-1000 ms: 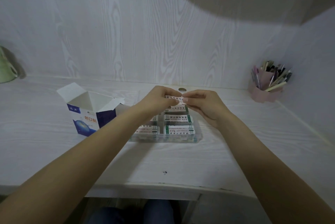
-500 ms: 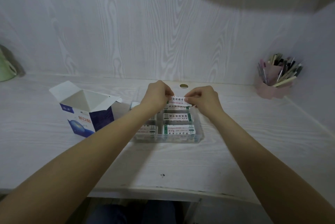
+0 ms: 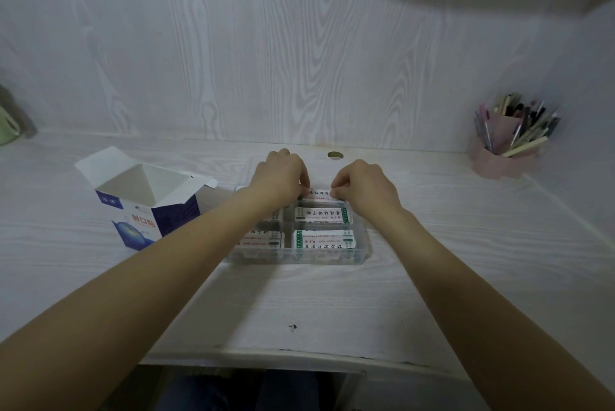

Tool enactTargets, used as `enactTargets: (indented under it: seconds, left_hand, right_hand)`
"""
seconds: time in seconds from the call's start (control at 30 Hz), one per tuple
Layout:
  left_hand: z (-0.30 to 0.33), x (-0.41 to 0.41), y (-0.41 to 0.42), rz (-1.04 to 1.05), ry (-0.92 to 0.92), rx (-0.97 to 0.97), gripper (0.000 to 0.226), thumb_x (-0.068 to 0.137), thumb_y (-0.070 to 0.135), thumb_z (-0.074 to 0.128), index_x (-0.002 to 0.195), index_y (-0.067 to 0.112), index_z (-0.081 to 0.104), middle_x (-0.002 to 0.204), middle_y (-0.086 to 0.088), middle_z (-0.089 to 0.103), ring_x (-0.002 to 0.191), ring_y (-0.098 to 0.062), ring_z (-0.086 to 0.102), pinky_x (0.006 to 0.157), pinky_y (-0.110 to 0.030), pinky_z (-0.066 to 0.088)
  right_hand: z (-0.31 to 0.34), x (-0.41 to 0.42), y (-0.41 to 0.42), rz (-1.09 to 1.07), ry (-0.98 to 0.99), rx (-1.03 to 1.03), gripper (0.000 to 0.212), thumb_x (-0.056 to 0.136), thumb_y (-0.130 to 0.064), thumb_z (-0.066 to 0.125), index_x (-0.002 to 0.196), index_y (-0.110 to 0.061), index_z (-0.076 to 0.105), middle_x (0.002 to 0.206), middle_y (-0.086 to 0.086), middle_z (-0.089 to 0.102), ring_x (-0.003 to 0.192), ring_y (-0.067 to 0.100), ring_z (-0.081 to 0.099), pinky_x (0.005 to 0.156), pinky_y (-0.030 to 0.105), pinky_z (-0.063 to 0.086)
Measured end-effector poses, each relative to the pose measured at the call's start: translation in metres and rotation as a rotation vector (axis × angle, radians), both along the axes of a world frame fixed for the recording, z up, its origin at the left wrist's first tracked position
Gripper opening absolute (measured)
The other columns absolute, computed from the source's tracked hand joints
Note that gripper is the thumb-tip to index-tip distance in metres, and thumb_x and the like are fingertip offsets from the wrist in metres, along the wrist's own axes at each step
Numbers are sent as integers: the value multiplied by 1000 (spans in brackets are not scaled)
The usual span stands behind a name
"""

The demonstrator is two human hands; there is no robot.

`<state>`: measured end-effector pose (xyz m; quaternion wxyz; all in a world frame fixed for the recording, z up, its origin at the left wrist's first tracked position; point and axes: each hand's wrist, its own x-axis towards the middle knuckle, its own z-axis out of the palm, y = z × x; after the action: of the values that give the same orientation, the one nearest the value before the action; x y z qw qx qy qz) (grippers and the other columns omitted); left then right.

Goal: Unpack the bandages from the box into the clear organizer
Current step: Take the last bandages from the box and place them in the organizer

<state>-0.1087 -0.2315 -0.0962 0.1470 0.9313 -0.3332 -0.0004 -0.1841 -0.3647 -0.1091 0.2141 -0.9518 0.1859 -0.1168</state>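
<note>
From the head view, I have both hands at the middle of the frame, over the far end of the clear organizer [image 3: 361, 256] on the counter [image 3: 332, 304]. My left hand [image 3: 283, 177] pinches the left end of a bandage strip [image 3: 321, 194], and my right hand [image 3: 364, 186] pinches its right end; fingers of both are curled in on the wrapper, so neither hand is spread. The strip lies flat between them, printed side up, right above the far right compartment. I cannot tell whether it already touches what is under it.

Nearer me, the right-hand compartments hold bandage stacks [image 3: 322, 239], and the left-hand ones hold more, partly hidden by my left forearm. The bandage box [image 3: 146, 207] stands at the left of the frame, just beside the organizer, flaps open; from here its inside looks white and I cannot see whether anything is left in it.

So the step in hand, as I judge it, is laying this strip into the far right compartment. The next move calls for lowering it level so that it sits square between the dividers, then letting go with both hands together, so one end doesn't ride up on the wall. After that I would reach left to check the box.

A pink pen holder [image 3: 506, 147] full of pens sits at the right of the frame, well apart.
</note>
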Motion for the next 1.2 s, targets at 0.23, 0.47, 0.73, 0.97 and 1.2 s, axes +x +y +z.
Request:
enactTargets:
  seconds: [0.23, 0.47, 0.73, 0.97, 1.2]
  left_hand:
    - [1, 0, -1, 22, 72, 70, 29, 89, 29, 63, 116, 18, 66, 123, -13, 45, 121, -31, 34, 94, -36, 35]
    - [0, 1, -2, 50, 107, 68, 32, 89, 31, 63, 117, 15, 64, 126, -14, 43, 124, -32, 31, 95, -37, 34]
    - [2, 0, -1, 42, 85, 132, 35, 90, 38, 60, 120, 20, 64, 127, -14, 43, 124, -32, 31, 97, -37, 32]
    - [2, 0, 1, 53, -27, 122, 33, 90, 32, 61, 116, 13, 62, 125, -14, 44, 121, -31, 33, 96, -37, 34]
    - [-3, 3, 0, 80, -61, 136, 31, 84, 12, 67, 115, 12, 61, 122, -13, 47, 117, -30, 37, 90, -35, 35]
  right_hand:
    - [4, -2, 3, 35, 35, 4, 6, 85, -20, 69, 88, -16, 72, 95, 1, 70, 94, 18, 62, 71, 30, 46]
    - [3, -4, 4, 23, 23, 29, 9, 84, -22, 70, 90, -15, 72, 96, 3, 69, 95, 19, 61, 74, 29, 46]
    - [5, -4, 5, 21, 34, 43, 11, 85, -21, 69, 91, -13, 73, 94, 5, 71, 93, 19, 63, 74, 31, 49]
    - [3, -3, 4, 12, 29, 48, 11, 85, -22, 69, 92, -14, 72, 97, 4, 70, 95, 20, 62, 75, 32, 49]
    - [1, 0, 4, 23, 35, 44, 11, 85, -20, 70, 91, -11, 73, 95, 7, 70, 93, 21, 63, 80, 34, 51]
